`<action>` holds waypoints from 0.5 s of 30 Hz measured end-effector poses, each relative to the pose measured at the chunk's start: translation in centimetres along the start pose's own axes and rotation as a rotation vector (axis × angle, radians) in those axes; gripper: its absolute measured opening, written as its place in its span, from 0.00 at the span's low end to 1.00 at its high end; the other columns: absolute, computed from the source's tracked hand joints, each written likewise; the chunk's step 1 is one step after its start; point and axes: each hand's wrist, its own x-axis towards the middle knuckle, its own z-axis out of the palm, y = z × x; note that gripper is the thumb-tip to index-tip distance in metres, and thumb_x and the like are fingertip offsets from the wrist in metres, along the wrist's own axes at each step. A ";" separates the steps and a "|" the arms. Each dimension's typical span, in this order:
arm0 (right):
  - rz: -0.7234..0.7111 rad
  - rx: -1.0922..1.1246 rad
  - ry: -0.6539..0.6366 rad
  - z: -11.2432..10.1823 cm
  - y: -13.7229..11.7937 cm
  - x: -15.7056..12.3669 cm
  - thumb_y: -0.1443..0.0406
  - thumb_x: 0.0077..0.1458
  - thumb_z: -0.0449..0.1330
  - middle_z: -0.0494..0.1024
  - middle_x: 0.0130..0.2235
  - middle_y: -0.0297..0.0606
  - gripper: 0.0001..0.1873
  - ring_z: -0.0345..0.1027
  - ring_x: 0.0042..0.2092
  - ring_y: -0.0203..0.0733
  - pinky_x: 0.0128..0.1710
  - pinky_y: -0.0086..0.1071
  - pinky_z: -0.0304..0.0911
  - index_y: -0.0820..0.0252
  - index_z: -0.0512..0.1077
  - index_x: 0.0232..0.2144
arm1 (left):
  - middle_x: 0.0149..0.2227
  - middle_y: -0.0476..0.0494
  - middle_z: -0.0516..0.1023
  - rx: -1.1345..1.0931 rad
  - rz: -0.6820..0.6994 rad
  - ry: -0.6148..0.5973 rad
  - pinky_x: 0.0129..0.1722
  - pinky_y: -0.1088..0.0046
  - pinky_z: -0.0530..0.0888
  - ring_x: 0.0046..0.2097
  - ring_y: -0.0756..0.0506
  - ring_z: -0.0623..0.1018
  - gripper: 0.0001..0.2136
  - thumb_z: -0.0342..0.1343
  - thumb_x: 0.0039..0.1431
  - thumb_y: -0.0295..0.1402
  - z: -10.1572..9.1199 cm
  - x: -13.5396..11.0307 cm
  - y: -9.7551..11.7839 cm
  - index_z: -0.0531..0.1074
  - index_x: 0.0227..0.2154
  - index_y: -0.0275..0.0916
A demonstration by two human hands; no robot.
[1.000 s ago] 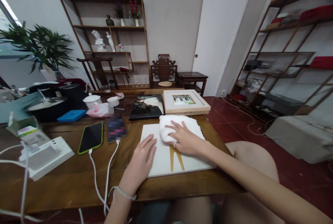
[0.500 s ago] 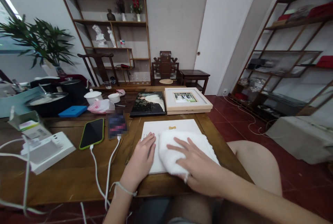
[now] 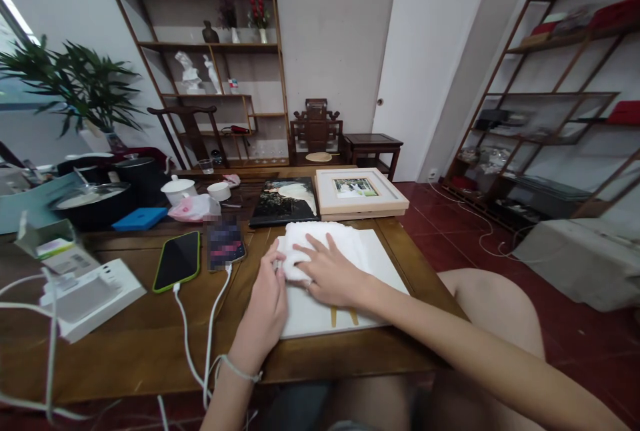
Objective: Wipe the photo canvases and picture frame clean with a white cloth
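A white flat album or board (image 3: 370,271) with a gold mark near its front edge lies on the wooden table (image 3: 125,344) in front of me. A white cloth (image 3: 345,236) rests on its far left part. My right hand (image 3: 327,274) presses flat on the cloth, fingers spread. My left hand (image 3: 266,307) rests on the album's left edge, fingers touching the cloth's left end.
Behind the album lie a dark photo print (image 3: 284,201) and a light wooden picture frame (image 3: 361,193). Two phones (image 3: 177,261) on white cables sit to the left, plus a white box (image 3: 85,297), a blue case (image 3: 139,219), pots and cups. Shelves line the walls.
My right hand slid the cloth from the album's far end to its near edge, then back up to the far left. My left hand moved up the left edge to meet the cloth.
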 end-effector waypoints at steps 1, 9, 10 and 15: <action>-0.033 -0.025 0.003 0.0 -0.6 -0.5 0.62 0.57 0.50 0.56 0.61 0.48 0.17 0.39 0.63 0.62 0.55 0.64 0.40 0.62 0.69 0.47 | 0.60 0.30 0.57 -0.022 -0.018 0.028 0.58 0.53 0.59 0.61 0.41 0.60 0.11 0.37 0.64 0.32 -0.1 0.0 0.1 0.56 0.47 0.37; -0.190 0.032 -0.063 -1.3 -5.4 -6.6 0.62 0.51 0.57 0.58 0.60 0.47 0.14 0.42 0.62 0.64 0.57 0.61 0.39 0.60 0.73 0.40 | 0.59 0.39 0.61 -0.187 -0.082 -0.034 0.60 0.57 0.57 0.61 0.45 0.60 0.18 0.34 0.66 0.38 -0.9 -0.2 0.8 0.56 0.55 0.41; -0.189 0.055 -0.073 -1.5 -5.4 -7.0 0.62 0.51 0.57 0.60 0.59 0.46 0.13 0.43 0.62 0.62 0.58 0.59 0.39 0.59 0.73 0.39 | 0.59 0.39 0.61 -0.163 -0.078 -0.047 0.60 0.57 0.56 0.61 0.45 0.60 0.19 0.34 0.66 0.38 -0.8 -0.2 0.8 0.57 0.55 0.41; 0.009 0.121 -0.025 -1.4 -2.7 -6.1 0.62 0.57 0.50 0.69 0.53 0.48 0.15 0.47 0.61 0.53 0.59 0.52 0.40 0.62 0.70 0.43 | 0.59 0.36 0.63 0.011 -0.061 -0.122 0.60 0.60 0.58 0.61 0.44 0.62 0.21 0.37 0.64 0.38 -0.1 -0.3 0.1 0.59 0.56 0.34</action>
